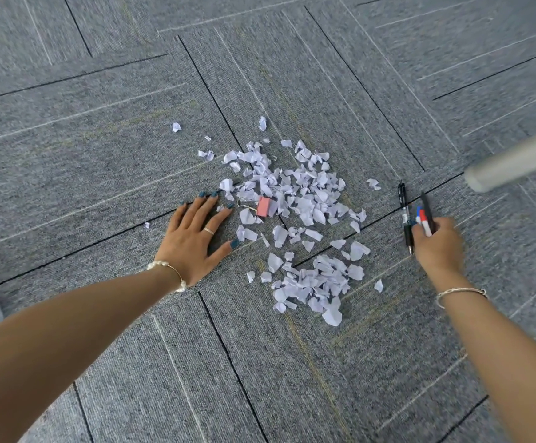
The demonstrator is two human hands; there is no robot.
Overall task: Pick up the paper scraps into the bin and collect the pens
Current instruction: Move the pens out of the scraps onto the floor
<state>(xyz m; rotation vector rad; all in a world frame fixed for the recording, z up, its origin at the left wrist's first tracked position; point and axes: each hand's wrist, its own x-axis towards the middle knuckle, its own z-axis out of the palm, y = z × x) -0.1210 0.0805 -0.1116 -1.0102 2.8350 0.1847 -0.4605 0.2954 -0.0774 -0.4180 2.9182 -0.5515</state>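
Grey carpet [100,155], left hand [193,238] flat beside paper scraps [292,199], right hand [439,244] holding pens [424,220]

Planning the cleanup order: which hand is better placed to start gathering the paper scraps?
Left. The left hand lies open and flat on the carpet, fingertips at the edge of the paper scraps. The right hand already holds pens.

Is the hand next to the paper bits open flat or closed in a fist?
Open flat. The left hand rests on the carpet with fingers straight and spread, holding nothing.
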